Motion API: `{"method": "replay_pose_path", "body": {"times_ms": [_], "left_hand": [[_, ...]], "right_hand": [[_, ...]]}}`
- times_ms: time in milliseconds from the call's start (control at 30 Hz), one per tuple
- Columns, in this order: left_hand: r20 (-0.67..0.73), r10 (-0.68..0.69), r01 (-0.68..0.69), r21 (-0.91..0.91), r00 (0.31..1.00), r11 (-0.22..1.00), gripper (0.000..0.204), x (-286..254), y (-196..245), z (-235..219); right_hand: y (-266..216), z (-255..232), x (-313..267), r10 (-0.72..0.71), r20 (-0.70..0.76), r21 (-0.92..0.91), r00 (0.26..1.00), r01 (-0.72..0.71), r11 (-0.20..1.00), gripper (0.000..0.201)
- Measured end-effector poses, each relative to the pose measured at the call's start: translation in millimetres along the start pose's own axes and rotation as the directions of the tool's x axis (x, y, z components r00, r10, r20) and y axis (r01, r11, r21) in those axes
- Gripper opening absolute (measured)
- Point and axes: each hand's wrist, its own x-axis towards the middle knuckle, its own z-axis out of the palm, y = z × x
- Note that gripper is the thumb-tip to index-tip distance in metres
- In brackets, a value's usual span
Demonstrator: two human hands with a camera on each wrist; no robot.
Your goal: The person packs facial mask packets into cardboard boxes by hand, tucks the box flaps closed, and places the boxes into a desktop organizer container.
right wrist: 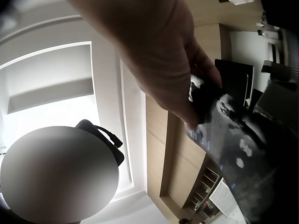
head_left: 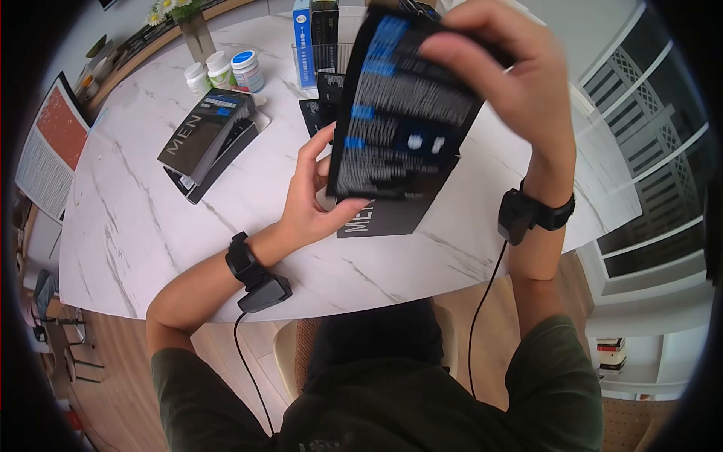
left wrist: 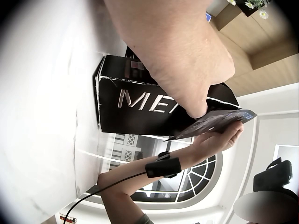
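Observation:
Raised in my right hand (head_left: 523, 71) is a flat black sachet (head_left: 407, 105) with blue and white print, pinched by its upper end between thumb and fingers. It hangs in front of a black box (head_left: 403, 217) lettered MEN, hiding much of it in the head view. My left hand (head_left: 305, 207) grips the box from its left side, thumb across the front near the sachet's lower edge. In the left wrist view the box (left wrist: 133, 119) stands on the table. The sachet fills the lower right of the right wrist view, blurred.
Another black MEN box (head_left: 199, 135) lies on the marble-patterned table (head_left: 151, 241) at left. Several small bottles (head_left: 247, 71) and a flower vase (head_left: 197, 38) stand behind it. A blue box (head_left: 303, 45) stands at the back, with black packets (head_left: 316, 117) in front.

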Motion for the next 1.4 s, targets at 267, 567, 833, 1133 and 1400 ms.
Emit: {"method": "replay_pose_path", "body": {"times_ms": [267, 567, 833, 1133, 1400], "left_hand": [[0.036, 0.007, -0.007, 0.011, 0.999, 1.000, 0.080, 0, -1, -2], [0.034, 0.012, -0.012, 0.001, 0.999, 1.000, 0.080, 0, -2, -1], [0.030, 0.012, -0.012, 0.006, 0.999, 1.000, 0.080, 1, 0, -1], [0.043, 0.035, -0.037, 0.031, 0.998, 0.999, 0.081, 0, -3, -2], [0.036, 0.010, -0.010, 0.013, 0.999, 1.000, 0.081, 0, -2, -1]], "right_hand": [[21, -15, 10, -0.015, -0.588, 0.167, 0.809, 0.140, 0.976, 0.009], [22, -12, 6, -0.039, -0.469, 0.191, 0.882, 0.145, 0.971, 0.013], [21, -16, 7, -0.095, -0.574, 0.106, 0.814, 0.189, 0.976, 0.013], [16, -4, 5, -0.015, -0.347, 0.287, 0.938, 0.121, 0.950, 0.015], [15, -8, 2, 0.046, -0.188, 0.314, 0.981, 0.016, 0.949, 0.014]]}}
